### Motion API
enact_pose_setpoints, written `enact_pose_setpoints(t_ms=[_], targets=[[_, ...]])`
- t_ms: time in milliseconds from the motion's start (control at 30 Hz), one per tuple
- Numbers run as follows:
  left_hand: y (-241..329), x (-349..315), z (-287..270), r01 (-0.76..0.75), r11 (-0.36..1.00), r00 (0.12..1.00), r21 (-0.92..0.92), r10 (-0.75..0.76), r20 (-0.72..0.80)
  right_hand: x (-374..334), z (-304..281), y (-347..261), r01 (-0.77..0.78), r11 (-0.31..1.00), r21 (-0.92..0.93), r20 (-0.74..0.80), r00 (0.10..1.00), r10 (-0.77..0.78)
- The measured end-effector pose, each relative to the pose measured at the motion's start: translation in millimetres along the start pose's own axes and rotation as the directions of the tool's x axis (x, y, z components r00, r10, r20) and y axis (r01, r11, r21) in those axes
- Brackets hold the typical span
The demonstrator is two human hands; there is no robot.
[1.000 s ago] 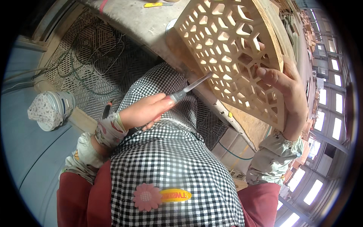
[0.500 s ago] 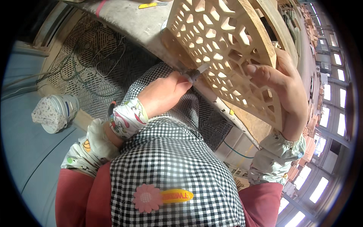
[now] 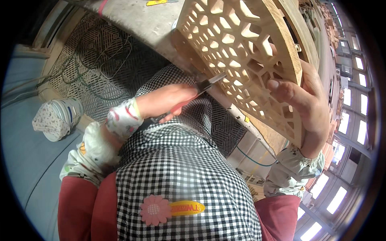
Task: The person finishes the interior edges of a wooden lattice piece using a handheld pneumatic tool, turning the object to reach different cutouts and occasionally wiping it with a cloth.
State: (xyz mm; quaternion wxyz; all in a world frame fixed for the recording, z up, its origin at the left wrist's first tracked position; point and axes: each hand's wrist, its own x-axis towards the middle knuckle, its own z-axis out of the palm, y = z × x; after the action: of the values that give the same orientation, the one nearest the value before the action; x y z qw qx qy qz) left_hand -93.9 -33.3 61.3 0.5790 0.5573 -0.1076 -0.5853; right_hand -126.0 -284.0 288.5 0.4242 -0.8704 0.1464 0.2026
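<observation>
My left hand is closed around a utility knife with a red and black handle. Its blade points up and right to the face of a pale wooden lattice panel; whether the tip touches the wood I cannot tell. The panel is curved, pierced by many angular holes, and stands tilted over the bench edge. At its right end my right hand grips the rim, thumb on the near face and other fingers behind, partly hidden.
A yellow cutter lies on the grey workbench at the top. Cables trail over the slatted floor mat. A white bucket with a patterned cloth stands at left. More curved wood is behind the panel.
My left hand has turned and drawn back slightly left, showing more of the knife's handle. The blade has shifted slightly right and down. My right hand and the panel's right end sit a little lower.
</observation>
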Motion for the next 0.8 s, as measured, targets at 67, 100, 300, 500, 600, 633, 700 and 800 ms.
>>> enact_pose_setpoints(t_ms=[67,100,300,500,600,633,700,800], targets=[[-8,-16,-2,-0.004,1.0,1.0,0.01,0.004,0.01,-4,-2,7,0.067,0.998,-0.002,-0.044,0.997,-0.067],[-15,-28,-7,0.007,1.0,1.0,0.018,-0.007,0.012,-2,0,11,0.106,0.994,0.009,-0.064,0.992,-0.105],[-38,-46,3,0.038,0.995,0.954,0.098,-0.007,-0.299,-8,10,19,0.164,0.986,0.04,-0.234,0.961,-0.151],[-46,-4,9,-0.026,0.84,0.837,0.542,0.315,-0.448,-2,2,12,0.191,0.981,-0.036,-0.085,0.977,-0.194],[-26,6,20,0.136,0.766,0.821,0.629,0.268,-0.504,2,-1,13,0.201,0.979,-0.037,-0.031,0.979,-0.202],[-19,7,25,0.18,0.759,0.822,0.625,0.233,-0.519,1,-1,14,0.195,0.98,-0.033,-0.039,0.98,-0.197],[-20,11,27,0.169,0.754,0.811,0.635,0.261,-0.524,-5,2,14,0.145,0.989,0.002,-0.102,0.984,-0.144],[-22,13,26,0.116,0.725,0.813,0.679,0.323,-0.484,-9,6,13,0.058,0.996,0.063,-0.165,0.985,-0.047]])
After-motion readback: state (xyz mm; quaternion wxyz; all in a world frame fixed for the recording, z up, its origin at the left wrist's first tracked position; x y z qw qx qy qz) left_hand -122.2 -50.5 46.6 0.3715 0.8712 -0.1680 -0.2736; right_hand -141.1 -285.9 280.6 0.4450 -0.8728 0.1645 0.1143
